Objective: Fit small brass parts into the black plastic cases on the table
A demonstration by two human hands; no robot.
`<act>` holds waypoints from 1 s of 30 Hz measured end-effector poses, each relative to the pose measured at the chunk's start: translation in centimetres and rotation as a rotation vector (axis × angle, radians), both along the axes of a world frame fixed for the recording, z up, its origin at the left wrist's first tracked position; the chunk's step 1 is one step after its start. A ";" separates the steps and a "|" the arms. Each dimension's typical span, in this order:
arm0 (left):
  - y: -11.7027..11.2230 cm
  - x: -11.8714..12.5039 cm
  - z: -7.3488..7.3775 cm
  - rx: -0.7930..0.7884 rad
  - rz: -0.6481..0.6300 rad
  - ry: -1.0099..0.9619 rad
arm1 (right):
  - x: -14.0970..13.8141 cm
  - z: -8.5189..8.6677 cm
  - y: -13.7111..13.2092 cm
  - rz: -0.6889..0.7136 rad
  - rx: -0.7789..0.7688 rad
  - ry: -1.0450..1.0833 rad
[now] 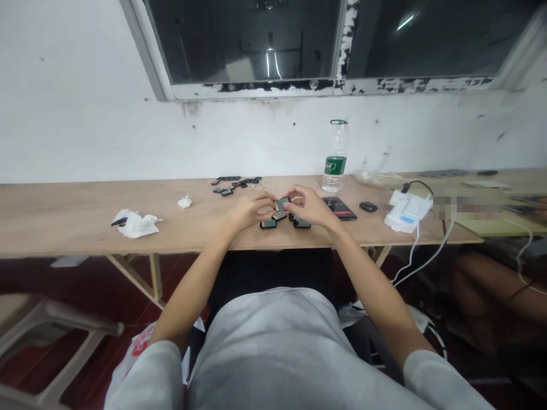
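Between my two hands is a small dark rectangular piece (282, 204) with a grey-green face and a bit of yellow at its left edge. My left hand (255, 208) closes its fingertips on the left side of the piece. On the other side, my right hand (311, 206) pinches it with the thumb over its face. Similar dark pieces with grey-green faces lie on the table just below the hands, one at the left (268, 224) and one at the right (301, 224). Another such piece (279, 216) sits right under the held one, partly hidden by the fingers.
Farther back lie a cluster of black pieces (236, 185) and tiny light bits (260, 185). Crumpled tissues (139, 225) are on the left. A water bottle (334, 165), a phone (339, 208), a black oval object (368, 206) and a white corded box (404, 213) stand or lie right.
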State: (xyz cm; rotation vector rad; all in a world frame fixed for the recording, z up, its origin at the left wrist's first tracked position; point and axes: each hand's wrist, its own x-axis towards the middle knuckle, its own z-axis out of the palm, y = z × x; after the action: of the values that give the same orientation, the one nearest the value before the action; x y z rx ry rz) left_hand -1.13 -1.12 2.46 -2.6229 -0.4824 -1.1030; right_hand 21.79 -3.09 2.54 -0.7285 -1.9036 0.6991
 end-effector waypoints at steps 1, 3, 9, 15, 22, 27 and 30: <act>0.0 0.0 0.0 0.000 0.000 -0.005 | 0.0 0.0 0.0 0.003 -0.007 0.004; -0.1 0.0 0.0 -0.006 -0.006 -0.020 | 0.0 0.1 -0.1 0.009 -0.026 0.015; 0.3 -0.4 0.0 0.006 -0.025 -0.029 | 0.0 -0.2 0.5 0.020 -0.045 0.046; 0.7 -0.3 -0.5 -0.017 -0.023 -0.024 | 0.1 -0.4 0.8 -0.001 -0.073 0.041; 0.3 -0.4 -0.1 -0.047 0.001 0.007 | 0.1 -0.4 0.8 0.008 -0.103 0.038; 0.4 -0.8 -0.1 -0.055 0.128 -0.061 | -0.1 -0.4 0.8 0.006 -0.163 0.049; 0.6 -1.5 0.1 -0.150 0.158 -0.132 | -0.3 -0.8 1.1 -0.049 -0.202 0.020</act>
State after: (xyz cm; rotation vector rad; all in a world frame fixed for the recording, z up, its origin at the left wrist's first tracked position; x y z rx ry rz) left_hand -2.64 -0.56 2.56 -2.5921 -0.8157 -1.2362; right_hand 21.54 -1.98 1.73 -0.8885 -1.8078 0.8725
